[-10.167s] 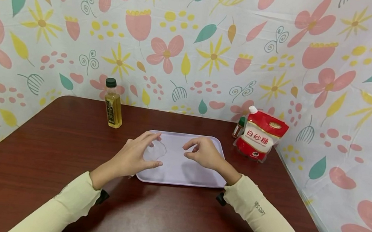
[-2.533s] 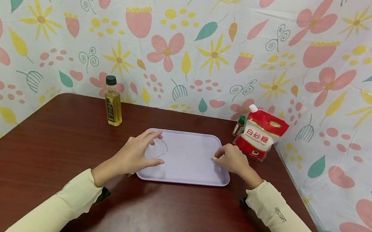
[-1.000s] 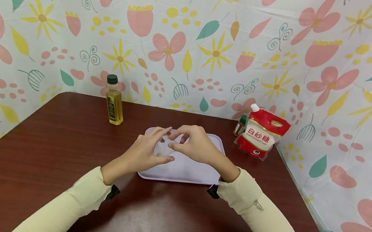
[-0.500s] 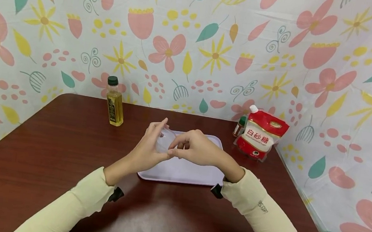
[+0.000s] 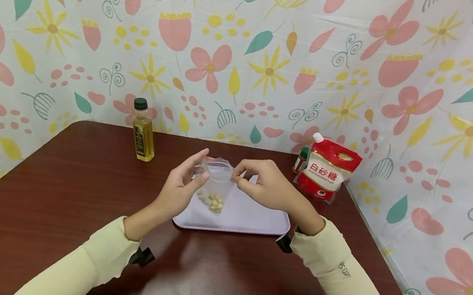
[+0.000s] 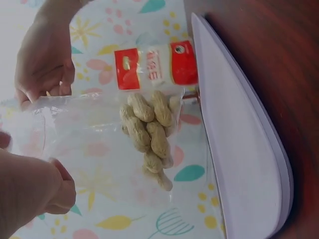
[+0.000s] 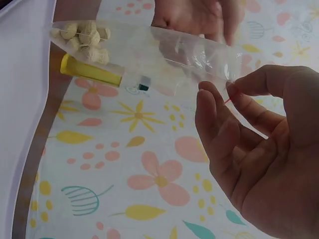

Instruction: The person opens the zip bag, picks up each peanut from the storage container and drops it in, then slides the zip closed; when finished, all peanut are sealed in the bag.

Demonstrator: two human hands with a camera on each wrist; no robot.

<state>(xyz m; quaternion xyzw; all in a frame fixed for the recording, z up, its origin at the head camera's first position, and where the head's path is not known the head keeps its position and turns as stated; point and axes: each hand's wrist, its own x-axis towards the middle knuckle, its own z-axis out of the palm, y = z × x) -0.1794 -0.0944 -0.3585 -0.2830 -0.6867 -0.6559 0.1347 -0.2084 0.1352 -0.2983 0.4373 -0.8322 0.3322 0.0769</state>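
Observation:
A clear plastic bag [image 5: 221, 179] hangs upright between my two hands over the pale lilac tray [image 5: 255, 214]. Several unshelled peanuts [image 6: 137, 132] lie at its bottom. My left hand [image 5: 177, 192] holds the bag's upper left edge between thumb and fingers. On the other side, my right hand [image 5: 269, 184] pinches the upper right edge with thumb and index finger. A thin red strip [image 7: 229, 100] shows at the right fingertips in the right wrist view. The bag's top looks spread between the hands.
An oil bottle [image 5: 144, 135] with a dark green cap stands at the back left. At the back right are a red and white bag of sugar [image 5: 325, 171] and a small green-capped bottle [image 5: 301, 161]. A flowered cloth [image 5: 210, 68] hangs behind the brown table [image 5: 86, 175].
My right hand went from the tray's right side to the left hand, then moved slightly right, gripping the bag's edge. The bag now hangs spread with its peanuts in sight.

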